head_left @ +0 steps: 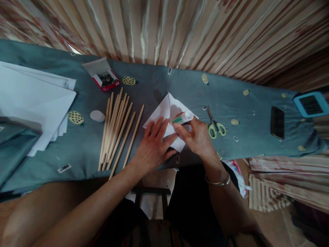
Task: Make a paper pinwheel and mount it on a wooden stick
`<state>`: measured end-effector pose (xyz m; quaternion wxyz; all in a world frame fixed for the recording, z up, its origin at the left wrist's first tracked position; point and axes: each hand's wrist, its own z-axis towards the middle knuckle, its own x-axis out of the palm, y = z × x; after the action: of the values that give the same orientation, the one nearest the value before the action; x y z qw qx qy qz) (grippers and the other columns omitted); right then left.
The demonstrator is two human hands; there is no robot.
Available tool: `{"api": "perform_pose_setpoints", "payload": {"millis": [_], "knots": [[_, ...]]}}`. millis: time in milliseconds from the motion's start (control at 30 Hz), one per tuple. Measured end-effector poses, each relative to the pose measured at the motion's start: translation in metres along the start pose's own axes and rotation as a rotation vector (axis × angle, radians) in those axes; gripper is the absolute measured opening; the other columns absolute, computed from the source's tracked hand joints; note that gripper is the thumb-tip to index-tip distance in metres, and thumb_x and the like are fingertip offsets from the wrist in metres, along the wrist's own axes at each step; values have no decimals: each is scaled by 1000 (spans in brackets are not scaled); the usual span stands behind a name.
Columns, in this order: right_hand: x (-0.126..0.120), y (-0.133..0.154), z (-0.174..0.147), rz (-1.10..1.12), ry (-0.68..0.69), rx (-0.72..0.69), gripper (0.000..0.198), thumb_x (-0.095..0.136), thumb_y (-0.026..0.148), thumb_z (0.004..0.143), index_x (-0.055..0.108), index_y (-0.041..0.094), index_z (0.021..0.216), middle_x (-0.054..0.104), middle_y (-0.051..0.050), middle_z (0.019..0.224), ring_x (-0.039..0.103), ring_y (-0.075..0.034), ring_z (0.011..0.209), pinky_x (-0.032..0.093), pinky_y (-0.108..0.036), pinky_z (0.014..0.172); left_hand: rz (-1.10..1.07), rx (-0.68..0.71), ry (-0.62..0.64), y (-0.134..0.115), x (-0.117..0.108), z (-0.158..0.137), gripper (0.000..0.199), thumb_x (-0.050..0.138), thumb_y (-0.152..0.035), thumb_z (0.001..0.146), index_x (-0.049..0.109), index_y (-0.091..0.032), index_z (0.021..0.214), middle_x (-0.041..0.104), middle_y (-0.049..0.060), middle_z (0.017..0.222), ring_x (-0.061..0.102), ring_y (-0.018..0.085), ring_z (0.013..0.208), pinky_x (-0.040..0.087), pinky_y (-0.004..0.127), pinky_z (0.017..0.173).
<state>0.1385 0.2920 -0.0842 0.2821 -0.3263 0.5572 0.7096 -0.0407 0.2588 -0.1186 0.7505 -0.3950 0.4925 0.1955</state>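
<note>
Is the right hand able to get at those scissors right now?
Probably yes: the scissors lie just to the right of the right hand, with nothing visible between. But that hand holds a green-and-white tube, which it would likely need to put down first.

Matt, lightly creased cloth covers the counter. At centre, the folded paper is smooth and dull, the glue stick smooth plastic. At 9 o'clock, the rods are matt wood; at 10, the box is card. The scissors at 3 o'clock pair metal with plastic. The bangle at 4 is polished metal, the curtain at 12 satiny cloth
</note>
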Motion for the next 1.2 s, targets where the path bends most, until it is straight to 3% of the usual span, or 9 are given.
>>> {"api": "perform_pose_setpoints", "payload": {"millis": [1200], "knots": [[-4,-6,2,-38,-8,-53,26,57,44,93,65,20,99,72,-8,91,68,-23,84,54,-37,77,-15,-12,28,1,1,-1,55,68,-45,86,55,-24,135,35,19,157,24,42,148,25,63,117]]}}
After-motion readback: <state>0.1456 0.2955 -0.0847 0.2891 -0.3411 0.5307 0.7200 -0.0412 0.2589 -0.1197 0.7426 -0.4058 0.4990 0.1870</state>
